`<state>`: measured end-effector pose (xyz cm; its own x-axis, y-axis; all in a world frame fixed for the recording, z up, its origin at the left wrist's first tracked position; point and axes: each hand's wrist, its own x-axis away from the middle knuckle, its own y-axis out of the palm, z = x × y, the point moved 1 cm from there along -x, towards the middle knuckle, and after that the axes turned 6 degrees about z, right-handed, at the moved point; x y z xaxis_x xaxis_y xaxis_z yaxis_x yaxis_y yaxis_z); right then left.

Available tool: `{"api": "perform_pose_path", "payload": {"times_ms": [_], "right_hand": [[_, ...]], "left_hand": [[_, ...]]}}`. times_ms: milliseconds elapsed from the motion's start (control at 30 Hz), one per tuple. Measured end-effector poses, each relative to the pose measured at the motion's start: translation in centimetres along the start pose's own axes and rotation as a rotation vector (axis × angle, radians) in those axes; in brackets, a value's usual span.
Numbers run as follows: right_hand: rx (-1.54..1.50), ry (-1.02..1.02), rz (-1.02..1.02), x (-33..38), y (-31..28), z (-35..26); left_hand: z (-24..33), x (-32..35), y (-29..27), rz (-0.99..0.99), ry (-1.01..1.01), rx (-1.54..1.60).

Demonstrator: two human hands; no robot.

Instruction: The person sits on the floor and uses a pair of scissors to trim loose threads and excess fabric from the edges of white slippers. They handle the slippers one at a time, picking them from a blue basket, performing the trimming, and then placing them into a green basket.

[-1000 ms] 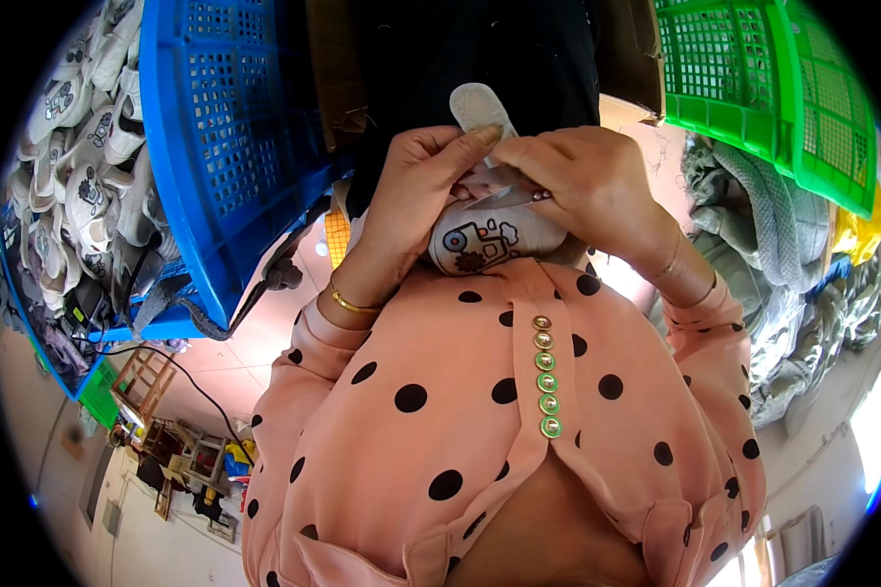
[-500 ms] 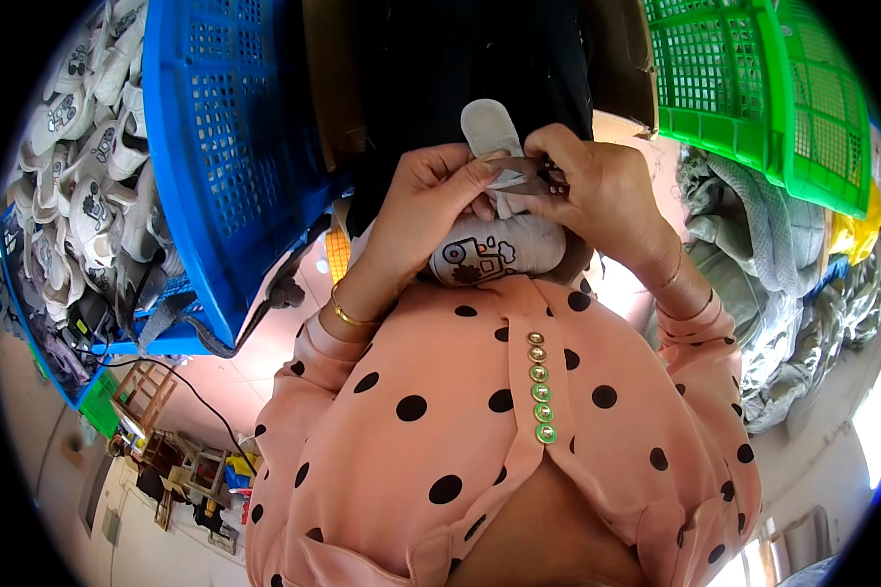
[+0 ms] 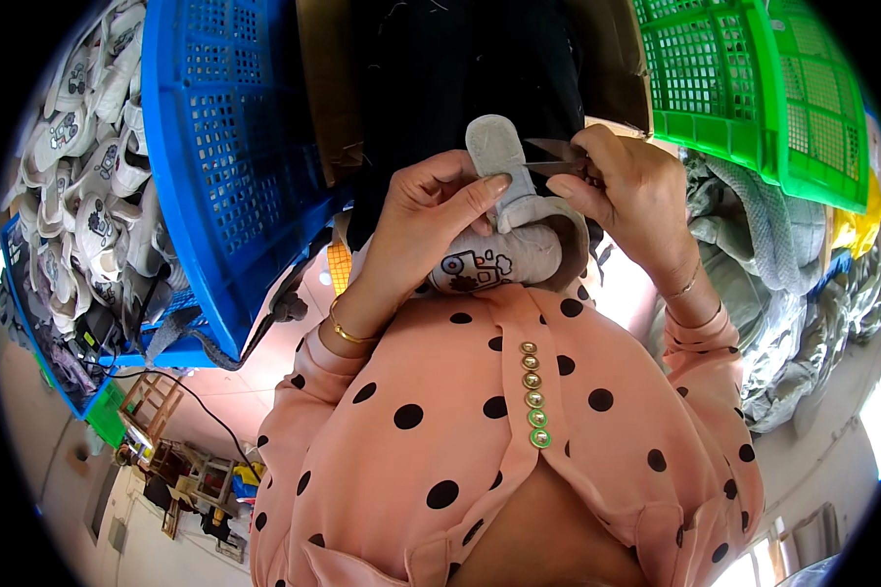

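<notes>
A small pale grey cloth shoe (image 3: 533,254) with a printed vehicle on it rests in my lap, against my front. Its rounded strap or flap (image 3: 496,147) points away from me. My left hand (image 3: 423,213) pinches this flap between thumb and fingers near its lower part. Just to the right, my right hand (image 3: 641,191) is closed around small scissors (image 3: 552,150). Their blades are spread apart and point left toward the flap's edge. Fingers hide the scissors' handles.
On the left, a blue plastic crate (image 3: 230,186) stands close to my arm, beside a heap of similar printed shoes (image 3: 93,220). At right are a green crate (image 3: 719,137) and grey bundled fabric (image 3: 754,245). Cardboard (image 3: 619,59) borders my dark-clothed legs.
The scissors have moved right, off the flap they lay across, and their blades now show spread. My right hand has drawn slightly away; my left hand keeps its pinch on the shoe's flap.
</notes>
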<state>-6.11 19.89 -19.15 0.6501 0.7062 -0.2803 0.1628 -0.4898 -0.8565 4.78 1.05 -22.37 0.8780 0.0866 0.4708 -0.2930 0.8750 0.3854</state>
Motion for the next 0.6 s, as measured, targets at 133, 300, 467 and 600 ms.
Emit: {"api": "perform_pose_path", "payload": {"times_ms": [133, 300, 467, 600], "right_hand": [[0.122, -0.088, 0.014, 0.12, -0.20, 0.06], [0.168, -0.138, 0.017, -0.37, -0.21, 0.34], [0.200, -0.198, 0.011, -0.67, -0.48, 0.34], [0.200, -0.214, -0.015, -0.65, -0.48, 0.52]], "left_hand": [[0.14, 0.05, 0.13, -0.005, -0.006, 0.003], [0.55, 0.35, 0.33, -0.009, -0.031, -0.004], [0.57, 0.37, 0.35, -0.016, -0.082, 0.031], [0.53, 0.39, 0.34, -0.018, -0.112, 0.058]]}}
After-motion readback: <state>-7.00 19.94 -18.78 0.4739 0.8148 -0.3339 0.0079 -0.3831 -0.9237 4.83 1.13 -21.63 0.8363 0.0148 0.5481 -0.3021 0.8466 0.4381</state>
